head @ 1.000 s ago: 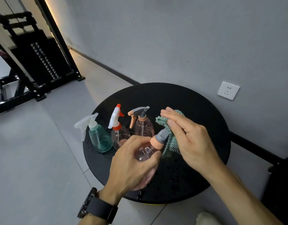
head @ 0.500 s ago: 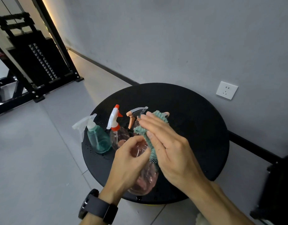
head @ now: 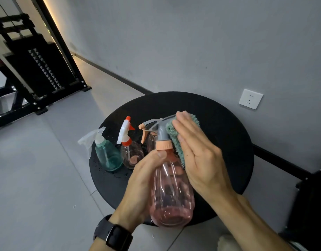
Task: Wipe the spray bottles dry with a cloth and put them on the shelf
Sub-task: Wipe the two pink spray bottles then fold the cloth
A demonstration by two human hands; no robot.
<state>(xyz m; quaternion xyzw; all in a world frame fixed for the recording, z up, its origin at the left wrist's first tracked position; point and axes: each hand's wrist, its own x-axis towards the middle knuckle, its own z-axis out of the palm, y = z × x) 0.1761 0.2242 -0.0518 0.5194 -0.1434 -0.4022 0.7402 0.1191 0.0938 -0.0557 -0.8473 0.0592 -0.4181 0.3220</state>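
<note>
My left hand (head: 138, 185) grips a pink see-through spray bottle (head: 171, 189) with a grey trigger head, held upright above the front of a round black table (head: 219, 124). My right hand (head: 197, 154) presses a green fluffy cloth (head: 174, 136) against the bottle's neck and right shoulder. Three more bottles stand on the table's left side: a teal one with a clear head (head: 106, 153), a clear one with a white and red head (head: 128, 151), and a pink one with a grey and orange head (head: 150, 142), partly hidden behind the held bottle.
Water drops lie on the table by the standing bottles. A grey wall with a white socket (head: 250, 101) is close behind. A black metal rack (head: 38, 69) stands at the far left on the grey tiled floor. Dark furniture (head: 311, 205) sits at the right edge.
The held bottle has turned from tilted to upright and come closer to me. My right hand with the cloth slid from the bottle's body up to its neck and trigger head.
</note>
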